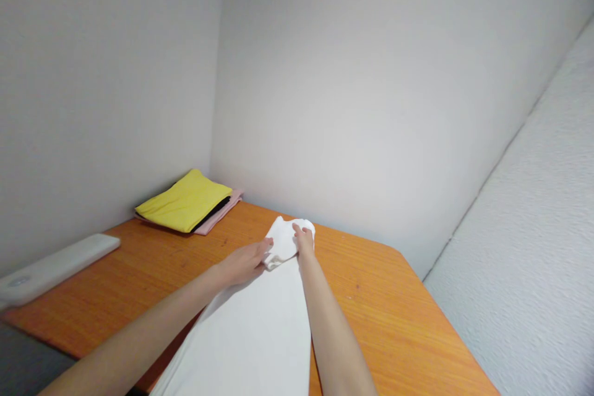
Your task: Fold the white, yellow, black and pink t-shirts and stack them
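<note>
Hands at the far end of a long white cloth (pixel 260 328), which is laid lengthwise on an orange table (pixel 380 303) with a fine, streaked woodgrain and a rounded far-right corner. The cloth is seen as a smooth, matte strip that widens toward the viewer; its far end is bunched into a soft, rumpled fold. The left hand (pixel 245 260) is laid at the left edge of that fold, fingers stretched forward and held together, their tips touching the fabric. The right hand (pixel 304 240) is set on top of the bunched end, fingers curled down into it; whether fabric is pinched between them cannot be told. A flat stack of folded cloths (pixel 190 203), yellow over black over pink, is placed in the far-left corner against plain pale walls. A long white rounded device (pixel 51 267) is seen at the left table edge.
</note>
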Tool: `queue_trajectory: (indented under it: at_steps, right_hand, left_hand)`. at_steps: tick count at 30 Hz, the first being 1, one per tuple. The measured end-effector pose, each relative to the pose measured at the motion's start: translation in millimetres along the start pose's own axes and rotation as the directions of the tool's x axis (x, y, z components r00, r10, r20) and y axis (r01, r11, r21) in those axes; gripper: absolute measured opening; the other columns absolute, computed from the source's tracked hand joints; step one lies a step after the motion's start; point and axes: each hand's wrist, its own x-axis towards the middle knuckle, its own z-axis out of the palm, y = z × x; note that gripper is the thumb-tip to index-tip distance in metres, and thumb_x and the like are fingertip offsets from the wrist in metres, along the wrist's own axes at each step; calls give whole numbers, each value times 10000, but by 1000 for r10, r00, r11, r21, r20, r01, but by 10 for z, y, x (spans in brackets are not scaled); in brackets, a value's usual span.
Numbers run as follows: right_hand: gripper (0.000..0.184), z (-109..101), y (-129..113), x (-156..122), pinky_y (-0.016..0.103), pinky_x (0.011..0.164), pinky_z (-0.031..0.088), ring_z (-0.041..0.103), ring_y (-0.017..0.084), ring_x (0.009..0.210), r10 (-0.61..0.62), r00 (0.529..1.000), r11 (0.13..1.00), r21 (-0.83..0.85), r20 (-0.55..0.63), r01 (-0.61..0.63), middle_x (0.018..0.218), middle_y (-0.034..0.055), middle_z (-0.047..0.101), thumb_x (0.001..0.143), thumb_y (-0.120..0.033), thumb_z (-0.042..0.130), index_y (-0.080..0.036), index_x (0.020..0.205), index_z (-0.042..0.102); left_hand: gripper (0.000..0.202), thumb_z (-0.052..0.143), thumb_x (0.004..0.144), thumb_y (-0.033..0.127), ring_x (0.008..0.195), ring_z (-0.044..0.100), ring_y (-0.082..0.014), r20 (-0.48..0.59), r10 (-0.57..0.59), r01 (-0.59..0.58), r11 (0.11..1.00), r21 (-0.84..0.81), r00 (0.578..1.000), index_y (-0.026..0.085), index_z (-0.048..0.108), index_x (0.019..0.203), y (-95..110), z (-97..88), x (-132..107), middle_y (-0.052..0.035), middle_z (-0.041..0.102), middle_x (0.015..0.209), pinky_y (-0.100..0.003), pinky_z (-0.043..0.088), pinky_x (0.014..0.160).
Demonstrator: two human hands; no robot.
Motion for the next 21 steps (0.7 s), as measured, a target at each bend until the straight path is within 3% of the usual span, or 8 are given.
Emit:
queue_trajectory:
  at_steps: [3, 7, 9, 11, 13, 15, 18, 21]
  right_hand:
    - [576, 32, 25, -109, 287, 787, 515, 668, 216, 953, 63, 996, 997, -27, -69, -65, 1104, 137, 666, 820, -174, 474, -89, 1386, 407]
    - [566, -1, -70, -245, 323, 1014, 393, 545, 227, 1194, -39, 993, 992, -121, -108, 26, 1273, 157, 586, 807, -70, 416, -121, 1370, 460]
    - [499, -5, -148, -280, 368, 1103, 288, 430, 248, 1316, -124, 989, 980, -166, -80, 110, 1369, 147, 529, 858, -113, 419, -150, 1348, 509]
    - [443, 33, -209, -305, 409, 1147, 203, 305, 253, 1404, -233, 971, 940, -244, 46, 237, 1464, 106, 455, 932, -219, 406, -195, 1360, 519]
    - [482, 108, -225, -329, 465, 1158, 158, 202, 267, 1451, -272, 937, 878, -342, 220, 336, 1549, 74, 338, 986, -375, 355, -231, 1438, 438]
    - [587, 189, -202, -349, 518, 1153, 133, 139, 291, 1468, -227, 914, 830, -425, 335, 362, 1594, 65, 223, 992, -519, 283, -252, 1515, 297]
    - [645, 245, -169, -367, 518, 1156, 121, 127, 288, 1473, -167, 918, 813, -477, 359, 334, 1607, 36, 167, 977, -599, 240, -290, 1541, 198]
    - [626, 193, -237, -397, 499, 1159, 133, 155, 270, 1469, -164, 923, 785, -521, 349, 336, 1600, 23, 197, 978, -600, 250, -313, 1533, 221]
  left_hand:
    - [522, 448, 846, 38, 1314, 495, -259, 37, 40, -42, 997, 64, 999, 141, 438, 1358, -176, 83, -27, -169, 497, 1440, -420, 401, 1082]
    - [539, 402, 814, -46, 1392, 396, -217, 125, 153, -166, 981, 101, 980, 145, 541, 1299, -288, 73, -41, -133, 465, 1474, -390, 328, 1147]
    - [557, 402, 836, -25, 1403, 376, -218, 140, 183, -199, 974, 108, 973, 153, 510, 1353, -293, 57, -68, -123, 436, 1496, -404, 313, 1158]
    - [562, 416, 866, 27, 1409, 365, -223, 150, 198, -215, 971, 106, 969, 165, 465, 1409, -292, 55, -120, -110, 416, 1510, -413, 306, 1164]
    - [539, 413, 919, 122, 1423, 338, -226, 153, 196, -211, 973, 93, 969, 176, 414, 1455, -301, 69, -191, -98, 377, 1531, -414, 294, 1171]
    - [520, 362, 979, 241, 1449, 274, -222, 146, 182, -195, 977, 82, 972, 190, 344, 1497, -315, 91, -266, -79, 296, 1565, -412, 258, 1186]
    - [528, 291, 1012, 357, 1469, 207, -204, 152, 145, -164, 979, 120, 978, 218, 278, 1521, -303, 112, -325, -43, 209, 1590, -395, 228, 1195]
    - [518, 308, 1003, 380, 1452, 265, -200, 159, 80, -115, 968, 225, 984, 231, 338, 1498, -215, 94, -293, -42, 265, 1573, -388, 277, 1168]
